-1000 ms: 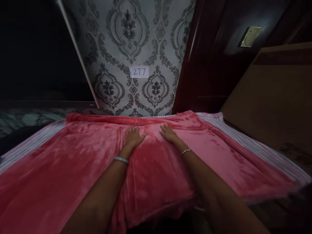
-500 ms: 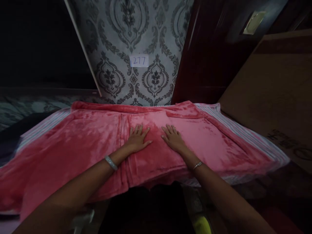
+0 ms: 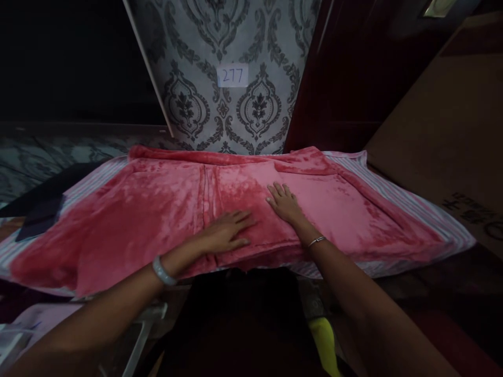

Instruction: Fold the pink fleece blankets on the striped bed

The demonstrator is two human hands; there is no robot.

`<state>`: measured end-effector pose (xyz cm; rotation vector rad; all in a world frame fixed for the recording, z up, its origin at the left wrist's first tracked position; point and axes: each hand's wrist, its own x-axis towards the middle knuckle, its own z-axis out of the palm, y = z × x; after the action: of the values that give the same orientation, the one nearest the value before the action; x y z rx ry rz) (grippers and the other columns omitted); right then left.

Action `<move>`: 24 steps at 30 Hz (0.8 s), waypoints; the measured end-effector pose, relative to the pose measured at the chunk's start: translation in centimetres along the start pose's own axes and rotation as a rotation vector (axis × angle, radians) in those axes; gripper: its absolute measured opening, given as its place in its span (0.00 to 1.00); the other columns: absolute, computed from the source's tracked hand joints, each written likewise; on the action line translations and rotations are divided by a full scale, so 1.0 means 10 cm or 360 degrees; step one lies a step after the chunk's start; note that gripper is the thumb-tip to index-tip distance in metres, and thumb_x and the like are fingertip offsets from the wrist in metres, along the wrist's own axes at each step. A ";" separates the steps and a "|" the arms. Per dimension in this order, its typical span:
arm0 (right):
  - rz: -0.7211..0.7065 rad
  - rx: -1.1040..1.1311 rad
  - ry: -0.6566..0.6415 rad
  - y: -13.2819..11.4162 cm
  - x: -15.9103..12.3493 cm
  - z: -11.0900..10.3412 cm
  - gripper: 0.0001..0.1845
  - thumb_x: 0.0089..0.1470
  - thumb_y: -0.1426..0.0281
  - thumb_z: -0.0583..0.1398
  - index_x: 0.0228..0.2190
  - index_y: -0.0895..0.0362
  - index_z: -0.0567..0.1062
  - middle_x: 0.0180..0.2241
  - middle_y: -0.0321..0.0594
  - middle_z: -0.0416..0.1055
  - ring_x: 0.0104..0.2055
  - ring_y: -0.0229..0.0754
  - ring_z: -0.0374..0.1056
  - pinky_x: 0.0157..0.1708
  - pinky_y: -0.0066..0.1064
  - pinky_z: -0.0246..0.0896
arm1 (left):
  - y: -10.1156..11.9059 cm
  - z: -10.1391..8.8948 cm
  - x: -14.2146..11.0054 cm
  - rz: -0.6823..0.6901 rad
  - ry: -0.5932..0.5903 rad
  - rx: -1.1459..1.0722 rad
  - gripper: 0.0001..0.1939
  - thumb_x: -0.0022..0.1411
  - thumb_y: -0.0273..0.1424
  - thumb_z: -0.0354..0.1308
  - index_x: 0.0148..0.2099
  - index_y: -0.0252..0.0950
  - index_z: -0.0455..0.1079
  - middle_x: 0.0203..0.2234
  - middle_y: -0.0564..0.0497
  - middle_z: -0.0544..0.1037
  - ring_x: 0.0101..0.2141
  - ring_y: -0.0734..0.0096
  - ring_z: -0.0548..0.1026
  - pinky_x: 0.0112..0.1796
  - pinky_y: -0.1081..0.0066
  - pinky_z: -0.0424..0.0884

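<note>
A plush pink-red garment or blanket [image 3: 137, 225] lies spread out, its pile darker and lighter in patches; which of the two it is I cannot tell. Folded layers overlap near its middle, and a rolled edge runs along the far side. My left hand [image 3: 226, 232] is over the near middle part, fingers stretched, slightly blurred, with a pale bangle on the wrist. Flat on the fabric, just right of the middle, rests my right hand [image 3: 286, 203], fingers spread, a thin bracelet at its wrist. Beneath the plush, a striped cloth [image 3: 428, 228] shows at both ends.
A dark screen [image 3: 78, 68] stands at the back left. Patterned wallpaper with a paper label [image 3: 232, 75] reading 277 is straight ahead. A cardboard box [image 3: 444, 131] is at the right, beside a dark red panel [image 3: 353, 84]. Something yellow-green [image 3: 324, 343] sits low in front.
My left hand has slid toward me, down the fabric's near part. My right hand stays on nearly the same spot. The view has tilted downward and shifted slightly left.
</note>
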<state>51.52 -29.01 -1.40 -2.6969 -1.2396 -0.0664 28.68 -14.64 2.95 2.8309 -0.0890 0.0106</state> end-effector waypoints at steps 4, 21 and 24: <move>-0.0016 0.0012 -0.0010 0.01 -0.01 0.00 0.32 0.70 0.55 0.43 0.70 0.49 0.51 0.73 0.38 0.39 0.73 0.56 0.34 0.65 0.56 0.47 | 0.16 0.07 -0.42 -0.0017 0.0107 -0.0017 0.26 0.65 0.43 0.57 0.63 0.45 0.67 0.61 0.44 0.69 0.62 0.53 0.65 0.64 0.52 0.57; -0.0932 0.0416 -0.0058 -0.32 -1.14 -0.18 0.30 0.66 0.54 0.56 0.65 0.49 0.64 0.69 0.44 0.53 0.71 0.54 0.47 0.68 0.57 0.44 | 0.19 0.41 -0.62 0.0501 0.1083 0.0365 0.09 0.67 0.21 0.50 0.44 0.35 0.70 0.39 0.45 0.78 0.42 0.63 0.75 0.45 0.62 0.72; -0.0886 0.0444 0.0010 -0.30 -1.25 -0.07 0.24 0.67 0.57 0.56 0.61 0.47 0.69 0.67 0.43 0.57 0.70 0.55 0.50 0.66 0.59 0.48 | 0.23 0.46 -0.72 0.0439 0.0967 0.0418 0.10 0.65 0.19 0.51 0.43 0.35 0.70 0.38 0.45 0.77 0.41 0.63 0.74 0.44 0.62 0.71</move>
<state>41.13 -36.60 -1.71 -2.0550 -1.8060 0.0262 21.39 -17.80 -0.88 2.9030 -0.3590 0.9946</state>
